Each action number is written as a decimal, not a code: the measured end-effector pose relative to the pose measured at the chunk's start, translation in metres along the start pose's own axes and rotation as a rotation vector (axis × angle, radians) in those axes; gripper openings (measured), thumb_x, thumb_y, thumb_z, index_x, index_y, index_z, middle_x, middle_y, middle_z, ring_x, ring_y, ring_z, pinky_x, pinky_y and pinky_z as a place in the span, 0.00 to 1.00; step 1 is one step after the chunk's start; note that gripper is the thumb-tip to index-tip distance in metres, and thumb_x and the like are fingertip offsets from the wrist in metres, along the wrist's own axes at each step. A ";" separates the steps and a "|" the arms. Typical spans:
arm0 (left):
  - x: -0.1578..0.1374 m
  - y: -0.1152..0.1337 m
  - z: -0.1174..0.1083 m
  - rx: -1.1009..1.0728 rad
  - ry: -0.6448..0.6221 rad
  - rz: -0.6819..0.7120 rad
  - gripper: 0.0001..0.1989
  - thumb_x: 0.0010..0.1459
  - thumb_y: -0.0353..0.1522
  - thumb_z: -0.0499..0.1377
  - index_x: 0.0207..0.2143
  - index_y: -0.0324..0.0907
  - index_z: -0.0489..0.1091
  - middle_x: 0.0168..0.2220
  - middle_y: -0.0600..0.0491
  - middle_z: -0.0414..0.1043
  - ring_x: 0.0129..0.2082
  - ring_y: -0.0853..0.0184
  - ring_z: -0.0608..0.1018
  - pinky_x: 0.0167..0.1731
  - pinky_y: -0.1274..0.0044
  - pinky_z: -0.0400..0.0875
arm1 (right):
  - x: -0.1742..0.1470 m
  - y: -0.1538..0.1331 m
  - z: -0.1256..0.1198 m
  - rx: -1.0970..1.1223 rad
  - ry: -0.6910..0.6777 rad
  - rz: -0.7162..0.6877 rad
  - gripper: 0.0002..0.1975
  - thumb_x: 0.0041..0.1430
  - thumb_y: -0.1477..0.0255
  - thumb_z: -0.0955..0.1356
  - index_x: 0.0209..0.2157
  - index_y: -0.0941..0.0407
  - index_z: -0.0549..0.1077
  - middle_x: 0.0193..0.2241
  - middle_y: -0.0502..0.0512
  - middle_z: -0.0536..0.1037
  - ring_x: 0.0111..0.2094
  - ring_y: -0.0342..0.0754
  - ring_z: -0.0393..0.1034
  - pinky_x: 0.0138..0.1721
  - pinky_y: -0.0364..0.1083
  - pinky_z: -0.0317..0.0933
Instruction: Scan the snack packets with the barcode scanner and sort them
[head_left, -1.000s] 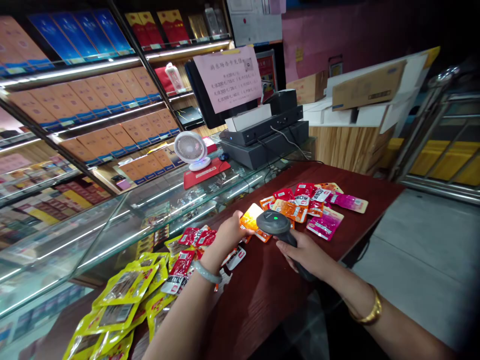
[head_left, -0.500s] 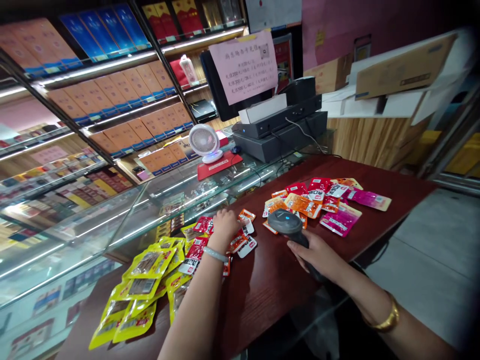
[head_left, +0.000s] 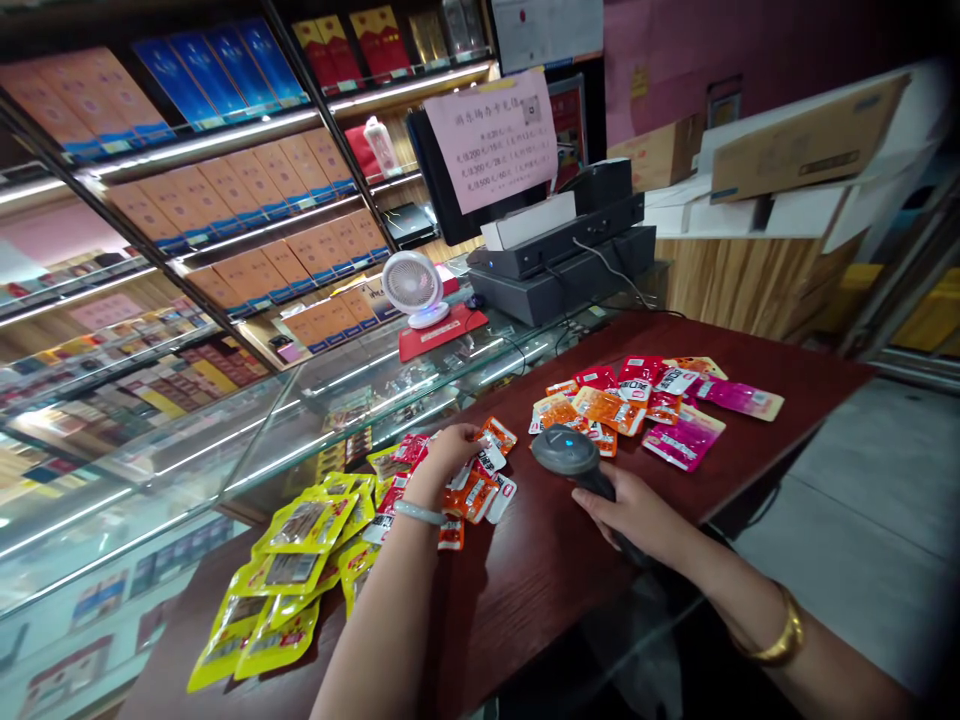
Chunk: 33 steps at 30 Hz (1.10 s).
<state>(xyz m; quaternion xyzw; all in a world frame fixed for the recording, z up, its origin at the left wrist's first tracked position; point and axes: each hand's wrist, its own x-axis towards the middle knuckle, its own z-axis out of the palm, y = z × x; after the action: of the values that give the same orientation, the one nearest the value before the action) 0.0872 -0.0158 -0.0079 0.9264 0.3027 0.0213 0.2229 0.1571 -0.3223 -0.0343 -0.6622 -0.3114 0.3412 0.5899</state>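
Observation:
My right hand point(head_left: 626, 505) is wrapped round the handle of a dark barcode scanner point(head_left: 566, 450), its head tilted over the table and pointing left. My left hand point(head_left: 450, 448) reaches into a pile of red snack packets point(head_left: 395, 490) and orange snack packets point(head_left: 476, 495). Its fingers curl down at the pile; whatever is between them is hidden. Yellow snack bags point(head_left: 300, 530) are heaped left of that wrist. Beyond the scanner lies a second group of packets, red and orange point(head_left: 607, 408), with purple packets point(head_left: 684, 437) at its right side.
The dark red tabletop point(head_left: 517, 590) adjoins a glass display counter point(head_left: 315, 390). On the glass stand a small white fan point(head_left: 412, 283) and a black cash-register base point(head_left: 562, 265). Cardboard boxes point(head_left: 802, 135) are stacked at the right rear. Shelves of boxed goods point(head_left: 225, 200) fill the left background.
My left hand has turned and shifted slightly, uncovering more orange packets beside it. The scanner in my right hand sits almost where it was, marginally lower.

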 end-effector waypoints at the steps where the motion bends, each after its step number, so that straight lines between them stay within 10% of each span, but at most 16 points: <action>1: 0.000 -0.002 0.000 -0.043 0.003 -0.012 0.13 0.54 0.41 0.62 0.37 0.42 0.77 0.30 0.52 0.79 0.30 0.65 0.78 0.30 0.77 0.68 | 0.000 0.000 0.000 -0.001 -0.001 0.000 0.18 0.58 0.54 0.67 0.39 0.55 0.65 0.12 0.38 0.63 0.12 0.41 0.60 0.15 0.40 0.54; 11: -0.001 0.016 -0.014 -0.346 0.430 -0.066 0.16 0.59 0.42 0.57 0.38 0.43 0.79 0.30 0.54 0.79 0.30 0.67 0.77 0.30 0.79 0.68 | 0.001 0.000 0.002 -0.015 -0.010 -0.030 0.18 0.59 0.54 0.67 0.39 0.55 0.65 0.13 0.38 0.64 0.12 0.41 0.59 0.15 0.39 0.54; 17: -0.004 0.038 0.003 -0.810 0.299 -0.012 0.18 0.55 0.43 0.59 0.38 0.38 0.77 0.30 0.51 0.78 0.27 0.68 0.77 0.27 0.78 0.70 | -0.001 -0.006 0.003 -0.004 -0.027 -0.039 0.18 0.59 0.54 0.67 0.39 0.55 0.66 0.12 0.39 0.64 0.12 0.41 0.60 0.16 0.40 0.53; 25: -0.011 0.066 0.022 -0.908 0.260 0.030 0.19 0.55 0.44 0.61 0.37 0.36 0.77 0.25 0.53 0.75 0.19 0.73 0.71 0.20 0.81 0.65 | -0.004 -0.005 0.003 0.029 -0.030 -0.017 0.20 0.59 0.54 0.67 0.41 0.56 0.67 0.12 0.39 0.64 0.12 0.41 0.59 0.15 0.39 0.53; 29: 0.002 0.086 0.030 -0.973 0.017 0.160 0.24 0.61 0.42 0.58 0.54 0.35 0.72 0.39 0.45 0.79 0.35 0.65 0.80 0.35 0.74 0.75 | -0.003 0.000 0.003 0.050 -0.011 -0.008 0.20 0.59 0.54 0.67 0.42 0.56 0.67 0.13 0.38 0.64 0.12 0.40 0.58 0.14 0.39 0.54; 33: 0.013 0.076 0.020 -0.454 0.079 0.277 0.26 0.62 0.31 0.56 0.63 0.41 0.64 0.58 0.44 0.70 0.57 0.61 0.72 0.57 0.69 0.66 | -0.003 0.003 0.000 0.045 -0.011 -0.010 0.19 0.59 0.54 0.67 0.40 0.55 0.66 0.13 0.38 0.63 0.12 0.40 0.58 0.14 0.39 0.54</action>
<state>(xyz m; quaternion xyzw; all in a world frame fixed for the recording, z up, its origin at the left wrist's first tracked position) 0.1427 -0.0708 0.0055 0.8838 0.1688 0.1552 0.4078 0.1558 -0.3250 -0.0372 -0.6454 -0.3100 0.3488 0.6047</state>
